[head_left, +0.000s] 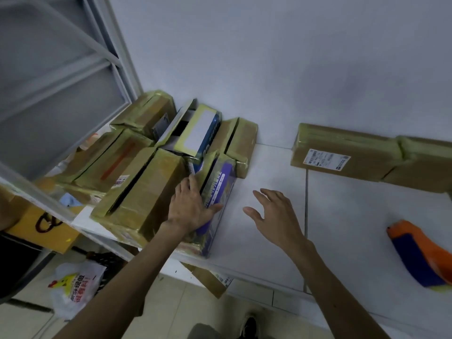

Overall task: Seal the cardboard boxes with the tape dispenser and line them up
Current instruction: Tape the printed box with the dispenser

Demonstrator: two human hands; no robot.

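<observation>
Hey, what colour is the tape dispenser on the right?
The tape dispenser is orange with a dark blue body, best seen in the head view.

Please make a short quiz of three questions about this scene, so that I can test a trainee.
1. True or false: the right hand holds the dispenser.
2. What does the left hand touch? A) the purple box B) the dispenser C) nothing
3. Fill in: the dispenser lies on the table, to the ___ of both hands.
Key: 1 false; 2 A; 3 right.
</observation>
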